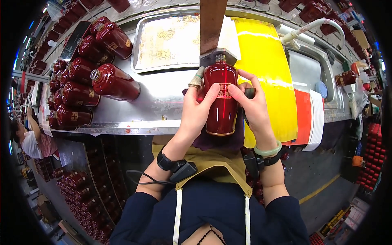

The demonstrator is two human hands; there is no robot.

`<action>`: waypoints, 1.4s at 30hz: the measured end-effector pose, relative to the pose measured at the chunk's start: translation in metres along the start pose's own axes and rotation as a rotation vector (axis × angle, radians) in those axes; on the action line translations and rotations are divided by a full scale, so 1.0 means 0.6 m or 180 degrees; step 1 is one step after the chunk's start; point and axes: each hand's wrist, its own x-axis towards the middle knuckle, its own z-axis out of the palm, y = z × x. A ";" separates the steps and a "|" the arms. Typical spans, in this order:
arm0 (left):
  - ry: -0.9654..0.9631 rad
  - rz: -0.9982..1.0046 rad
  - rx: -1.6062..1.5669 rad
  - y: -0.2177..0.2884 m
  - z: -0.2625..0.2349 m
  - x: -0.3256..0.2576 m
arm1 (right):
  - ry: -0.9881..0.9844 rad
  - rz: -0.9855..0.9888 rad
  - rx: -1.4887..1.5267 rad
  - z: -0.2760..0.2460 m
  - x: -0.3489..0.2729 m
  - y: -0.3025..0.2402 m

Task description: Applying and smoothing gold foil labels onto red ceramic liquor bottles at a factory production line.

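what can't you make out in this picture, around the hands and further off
All in the head view:
Red bottle: its back, turned away behind its own front.
Left hand: some fingers, hidden by the bottle.
Dark object: full shape, partly covered by the right hand.
Metal tray: part lies behind the brown post.
Red stacks far right: too small to count.

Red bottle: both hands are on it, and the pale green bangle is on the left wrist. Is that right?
Not quite: the head view shows the pale green bangle on the wrist of the right hand, not the left hand. Both hands are on the red bottle.
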 end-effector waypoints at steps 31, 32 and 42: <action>-0.0317 -0.0147 -0.0115 0.004 -0.010 -0.013 | 0.0241 -0.1095 -0.1369 0.010 -0.082 -0.011; -0.0304 -0.0109 -0.0133 0.004 -0.009 -0.013 | 0.0255 -0.1169 -0.1418 0.011 -0.081 -0.010; -0.0346 -0.0079 -0.0050 0.007 -0.008 -0.013 | 0.0257 -0.1123 -0.1601 0.009 -0.083 -0.013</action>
